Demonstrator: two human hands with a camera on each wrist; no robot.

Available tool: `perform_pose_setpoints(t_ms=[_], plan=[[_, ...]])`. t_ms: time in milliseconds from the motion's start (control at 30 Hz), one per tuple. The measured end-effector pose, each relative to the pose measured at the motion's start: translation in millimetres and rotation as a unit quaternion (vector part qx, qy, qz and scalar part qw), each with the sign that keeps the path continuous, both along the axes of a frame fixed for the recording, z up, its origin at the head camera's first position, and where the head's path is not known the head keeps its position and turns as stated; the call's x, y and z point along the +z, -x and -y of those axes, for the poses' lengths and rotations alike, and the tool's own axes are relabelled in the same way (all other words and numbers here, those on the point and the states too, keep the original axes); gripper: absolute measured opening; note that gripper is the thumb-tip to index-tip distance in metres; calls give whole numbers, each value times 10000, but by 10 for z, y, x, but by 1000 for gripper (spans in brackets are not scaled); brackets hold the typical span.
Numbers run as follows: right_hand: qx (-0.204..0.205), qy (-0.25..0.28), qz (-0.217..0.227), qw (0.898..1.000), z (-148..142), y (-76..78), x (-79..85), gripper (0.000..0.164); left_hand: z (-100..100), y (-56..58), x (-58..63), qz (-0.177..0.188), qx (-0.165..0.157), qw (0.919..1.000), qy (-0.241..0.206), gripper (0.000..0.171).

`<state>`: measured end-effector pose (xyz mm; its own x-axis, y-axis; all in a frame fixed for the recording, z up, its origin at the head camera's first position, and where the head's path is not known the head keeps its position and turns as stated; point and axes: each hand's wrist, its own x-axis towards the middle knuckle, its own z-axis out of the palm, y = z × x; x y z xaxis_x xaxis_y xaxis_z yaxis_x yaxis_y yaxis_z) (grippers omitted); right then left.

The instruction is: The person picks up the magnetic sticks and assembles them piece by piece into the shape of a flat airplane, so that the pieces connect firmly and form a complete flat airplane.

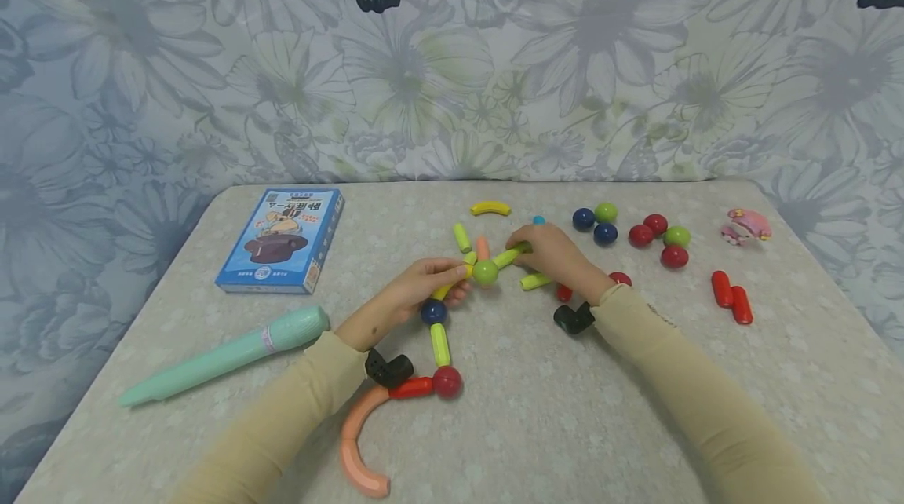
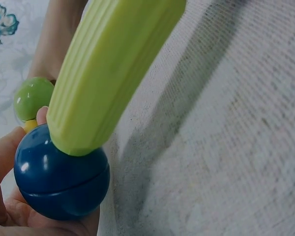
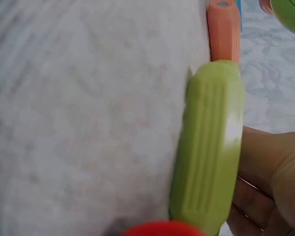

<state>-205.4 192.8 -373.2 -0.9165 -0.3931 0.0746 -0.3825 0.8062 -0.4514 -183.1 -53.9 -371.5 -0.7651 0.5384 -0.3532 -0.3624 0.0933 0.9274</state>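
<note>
My left hand (image 1: pixel 424 288) pinches a yellow rod (image 1: pixel 443 292) between a dark blue ball (image 1: pixel 434 312) and a light green ball (image 1: pixel 485 272). At that green ball's other side, my right hand (image 1: pixel 544 253) pinches a light green rod (image 1: pixel 506 257) by its far end. Below the blue ball, another green rod (image 1: pixel 440 345) leads to a red ball (image 1: pixel 447 382), then a red rod (image 1: pixel 411 388) and curved orange pieces (image 1: pixel 351 441). The left wrist view shows the blue ball (image 2: pixel 61 172) resting against my left fingers. Under the right wrist lies a loose green rod (image 3: pixel 206 147).
A blue box (image 1: pixel 278 241) and a mint-green pen-shaped case (image 1: pixel 226 355) lie left. Right of my hands are several loose balls (image 1: pixel 641 235), two red rods (image 1: pixel 731 297) and a pink toy (image 1: pixel 747 227). A yellow curved piece (image 1: pixel 490 208) and an orange rod (image 1: pixel 482 246) lie behind.
</note>
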Motion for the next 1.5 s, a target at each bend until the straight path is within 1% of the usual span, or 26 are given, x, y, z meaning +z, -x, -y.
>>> perform_pose_setpoints(t_ms=[167,300,400,467,533,567,633,667,700,767,800,867,900,933,1000,1033,1100,1200,1267,1367,1500], plan=[[-197,322,-73,9993,-20,-3,5,22,12,-9,6,-14,11,10000,-70,35],[-184,557,-275,9979,-25,-35,43,24,20,-11,8,19,27,9999,-120,34],[-232,844,-485,9950,-32,-89,102,24,22,-13,8,38,37,9999,-101,35],[-357,1142,-502,9915,-46,-150,153,23,19,-16,12,54,37,9999,-91,35],[-564,1468,-334,9870,-73,-236,203,24,17,-16,14,78,37,9999,-102,35],[-693,1643,-158,9838,-87,-287,229,25,16,-16,12,93,36,9999,-117,35],[-956,1999,363,9745,-124,-396,264,30,12,-13,11,118,33,9998,-160,35],[-1045,2150,682,9686,-142,-452,273,34,11,-11,10,114,29,9998,-170,35],[-1133,2356,1115,9588,-156,-510,278,38,9,-9,10,120,29,9998,-183,35],[-1166,2797,2015,9314,-173,-635,263,45,9,-8,10,108,20,9997,-197,35],[-1093,3027,2469,9140,-175,-697,238,48,10,-6,9,102,21,9998,-198,35],[-826,3466,3265,8755,-151,-817,168,51,13,-4,8,86,32,9998,-180,35],[-684,3715,3599,8531,-126,-873,125,50,15,-3,4,79,37,9998,-164,35],[-509,3862,3828,8377,-96,-924,84,50,17,-1,1,71,43,9999,-148,35],[-210,4098,4179,8105,-25,-998,17,48,15,1,-10,61,53,9999,-115,35],[-127,4180,4273,8016,11,-1020,-5,47,13,1,-10,49,44,9999,-97,35],[-62,4295,4380,7897,71,-1041,-31,45,9,0,-12,33,8,10000,-77,35],[-125,4418,4454,7787,122,-1030,-49,46,6,-4,-12,14,-64,9999,-90,35],[-209,4505,4458,7732,144,-1018,-56,46,8,-9,-14,-12,-116,9999,-96,35],[-333,4589,4461,7677,170,-1011,-65,46,12,-14,-17,-33,-165,9998,-96,34],[-382,4730,4453,7593,202,-1017,-77,46,15,-26,-13,-38,-188,9998,-68,33]])
